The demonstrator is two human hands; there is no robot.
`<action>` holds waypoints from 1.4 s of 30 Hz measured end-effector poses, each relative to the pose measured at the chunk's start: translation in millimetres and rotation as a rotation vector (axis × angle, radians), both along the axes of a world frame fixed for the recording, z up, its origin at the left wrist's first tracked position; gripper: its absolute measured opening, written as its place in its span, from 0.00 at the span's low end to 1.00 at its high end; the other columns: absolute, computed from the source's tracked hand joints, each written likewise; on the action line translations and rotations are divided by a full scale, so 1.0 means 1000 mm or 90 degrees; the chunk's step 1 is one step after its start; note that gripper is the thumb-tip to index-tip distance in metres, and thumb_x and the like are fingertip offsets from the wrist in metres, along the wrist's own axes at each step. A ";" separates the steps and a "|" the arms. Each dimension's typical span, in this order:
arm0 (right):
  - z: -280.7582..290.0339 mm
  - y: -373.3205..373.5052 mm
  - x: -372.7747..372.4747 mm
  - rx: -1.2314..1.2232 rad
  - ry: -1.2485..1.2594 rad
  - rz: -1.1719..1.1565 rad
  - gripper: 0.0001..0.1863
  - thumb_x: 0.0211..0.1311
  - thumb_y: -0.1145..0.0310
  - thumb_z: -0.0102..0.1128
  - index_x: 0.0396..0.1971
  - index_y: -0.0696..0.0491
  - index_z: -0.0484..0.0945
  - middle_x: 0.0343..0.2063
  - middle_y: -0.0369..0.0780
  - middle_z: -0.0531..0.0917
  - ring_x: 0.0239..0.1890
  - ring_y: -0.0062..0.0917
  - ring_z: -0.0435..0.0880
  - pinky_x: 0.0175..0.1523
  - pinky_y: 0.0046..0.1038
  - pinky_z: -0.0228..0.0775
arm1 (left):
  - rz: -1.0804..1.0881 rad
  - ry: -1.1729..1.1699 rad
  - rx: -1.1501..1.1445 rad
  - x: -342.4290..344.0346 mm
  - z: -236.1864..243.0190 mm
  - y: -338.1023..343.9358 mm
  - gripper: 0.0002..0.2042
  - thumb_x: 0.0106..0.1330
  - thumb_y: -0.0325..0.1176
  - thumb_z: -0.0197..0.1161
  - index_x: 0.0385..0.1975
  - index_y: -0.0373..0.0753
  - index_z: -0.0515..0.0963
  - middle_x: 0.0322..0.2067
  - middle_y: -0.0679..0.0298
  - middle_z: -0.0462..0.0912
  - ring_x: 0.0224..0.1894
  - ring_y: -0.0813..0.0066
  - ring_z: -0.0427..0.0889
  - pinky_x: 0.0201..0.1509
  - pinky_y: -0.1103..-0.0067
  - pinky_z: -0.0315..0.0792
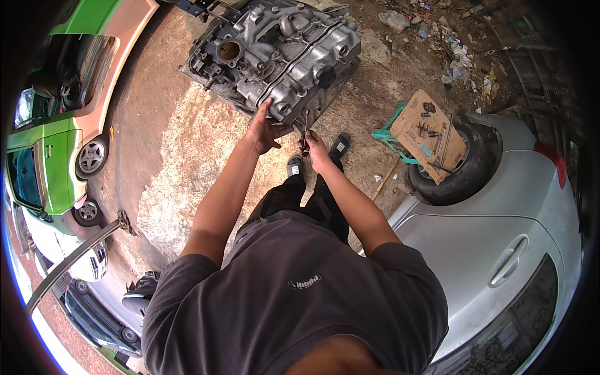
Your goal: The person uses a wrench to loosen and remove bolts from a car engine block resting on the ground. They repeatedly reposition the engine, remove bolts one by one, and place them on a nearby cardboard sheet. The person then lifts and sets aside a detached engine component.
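A grey metal car engine (pixel 281 53) stands in front of me, with a ribbed valve cover, a pipe along its top and a round opening. My left hand (pixel 265 130) is at its near corner, fingers spread, one fingertip touching the metal. Just right of it, my right hand (pixel 317 152) is closed, its thumb up, on a slim metal tool (pixel 306 128) that points toward the engine's near end. The exact kind of tool is too small to make out, and its far tip merges with the engine's underside.
At right, a cardboard sheet (pixel 422 122) with small dark parts and tools rests on a green stool (pixel 390 134), beside a tyre (pixel 462 178) and a silver car (pixel 487 250). A green car (pixel 62 144) stands left. Litter (pixel 459 53) lies far right. A metal pole (pixel 75 259) slants at left.
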State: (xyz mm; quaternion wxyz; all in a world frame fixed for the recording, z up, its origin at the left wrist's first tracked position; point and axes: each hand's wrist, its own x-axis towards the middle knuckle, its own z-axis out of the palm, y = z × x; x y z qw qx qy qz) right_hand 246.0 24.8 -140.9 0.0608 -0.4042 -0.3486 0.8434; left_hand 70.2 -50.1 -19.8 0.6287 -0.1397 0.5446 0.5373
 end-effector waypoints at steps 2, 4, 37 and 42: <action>-0.013 -0.001 -0.006 0.002 0.004 0.004 0.14 0.71 0.53 0.52 0.33 0.47 0.74 0.22 0.29 0.73 0.24 0.15 0.68 0.31 0.24 0.62 | -0.007 0.010 -0.001 -0.002 -0.002 -0.001 0.54 0.54 0.76 0.47 0.68 0.33 0.54 0.65 0.48 0.63 0.66 0.52 0.66 0.67 0.38 0.25; -0.031 0.000 -0.014 0.056 -0.005 -0.018 0.15 0.71 0.52 0.52 0.35 0.49 0.75 0.22 0.30 0.72 0.24 0.16 0.68 0.32 0.25 0.62 | -0.011 0.016 0.002 -0.002 -0.006 -0.003 0.54 0.53 0.77 0.46 0.69 0.33 0.53 0.66 0.48 0.62 0.66 0.52 0.65 0.67 0.38 0.25; 0.006 0.033 0.015 0.031 -0.089 -0.081 0.11 0.66 0.57 0.60 0.28 0.46 0.73 0.22 0.29 0.71 0.22 0.18 0.71 0.28 0.25 0.63 | -0.002 0.031 0.006 -0.004 0.001 -0.002 0.54 0.53 0.75 0.49 0.70 0.36 0.48 0.68 0.48 0.57 0.64 0.51 0.68 0.65 0.36 0.24; -0.004 0.014 0.011 -0.103 -0.043 -0.088 0.12 0.65 0.53 0.61 0.34 0.45 0.75 0.26 0.29 0.73 0.26 0.20 0.72 0.31 0.27 0.62 | -0.020 0.025 0.017 -0.003 0.007 -0.001 0.54 0.54 0.75 0.48 0.71 0.36 0.48 0.68 0.48 0.57 0.64 0.51 0.68 0.65 0.35 0.24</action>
